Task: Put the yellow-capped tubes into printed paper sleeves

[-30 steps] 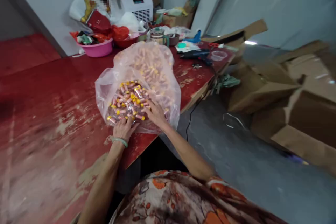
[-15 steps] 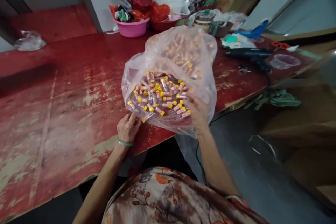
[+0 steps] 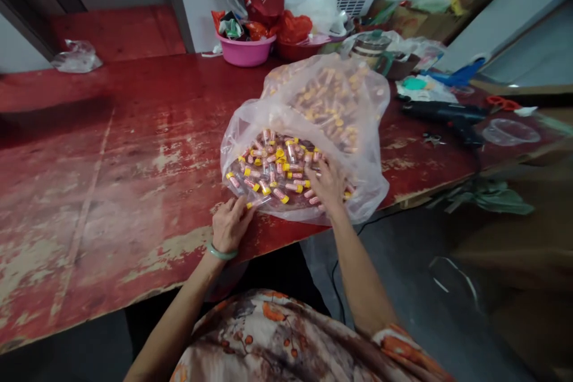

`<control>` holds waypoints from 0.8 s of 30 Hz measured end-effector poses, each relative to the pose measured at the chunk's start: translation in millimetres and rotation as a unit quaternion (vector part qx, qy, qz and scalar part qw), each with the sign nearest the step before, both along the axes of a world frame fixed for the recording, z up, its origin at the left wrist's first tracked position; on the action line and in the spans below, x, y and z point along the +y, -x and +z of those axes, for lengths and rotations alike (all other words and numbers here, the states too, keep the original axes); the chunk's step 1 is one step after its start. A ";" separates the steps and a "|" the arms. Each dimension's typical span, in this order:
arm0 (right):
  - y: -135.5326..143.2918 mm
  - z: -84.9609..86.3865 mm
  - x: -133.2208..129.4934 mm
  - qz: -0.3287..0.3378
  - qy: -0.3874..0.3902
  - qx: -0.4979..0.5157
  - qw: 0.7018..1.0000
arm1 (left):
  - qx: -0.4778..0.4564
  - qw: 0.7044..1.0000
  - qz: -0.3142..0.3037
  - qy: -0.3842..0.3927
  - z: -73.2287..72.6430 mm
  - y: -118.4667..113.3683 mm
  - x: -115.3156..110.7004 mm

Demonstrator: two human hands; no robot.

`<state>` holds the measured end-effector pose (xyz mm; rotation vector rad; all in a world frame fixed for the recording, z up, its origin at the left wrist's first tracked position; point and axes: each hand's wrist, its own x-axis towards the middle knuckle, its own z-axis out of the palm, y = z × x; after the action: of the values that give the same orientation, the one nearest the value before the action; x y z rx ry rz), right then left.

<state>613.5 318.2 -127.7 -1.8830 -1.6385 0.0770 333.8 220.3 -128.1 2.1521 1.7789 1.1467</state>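
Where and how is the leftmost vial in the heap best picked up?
Probably pinch the vial across its slim body, from above and its left: it lies on its side, yellow cap pointing away from the person, with other vials crowding its right.

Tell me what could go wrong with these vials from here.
The bag lies open by the table's near edge, so loose vials could roll out and drop to the floor. The right hand, in among the vials, might push some out. The vial beside the left hand lies nearest that edge and seems likeliest to slip.
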 end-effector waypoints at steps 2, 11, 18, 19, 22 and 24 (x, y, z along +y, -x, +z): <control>10.6 -1.6 -11.7 0.002 0.004 -0.064 0.998 | -0.179 0.983 0.024 0.028 5.3 4.7 -8.4; 48.9 21.1 -66.5 0.117 -0.162 -0.009 0.980 | -0.751 0.606 -0.012 0.260 30.7 30.0 -51.4; 153.2 46.5 -124.8 0.524 -0.159 0.096 0.831 | -0.792 0.558 -0.051 0.245 33.9 37.0 -66.4; 161.1 46.4 -126.9 0.546 -0.163 0.073 0.819 | -0.796 0.552 -0.049 0.245 34.1 40.3 -69.0; 172.2 41.4 -132.3 0.588 -0.182 0.023 0.788 | -0.814 0.534 -0.041 0.224 32.7 48.4 -83.5; 172.3 29.3 -132.1 0.614 -0.205 0.023 0.762 | -0.828 0.521 -0.046 0.202 25.9 50.4 -94.0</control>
<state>441.2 186.1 -98.4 -0.2468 -2.3241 0.2685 283.4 126.3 -102.2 0.1589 0.6717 1.4939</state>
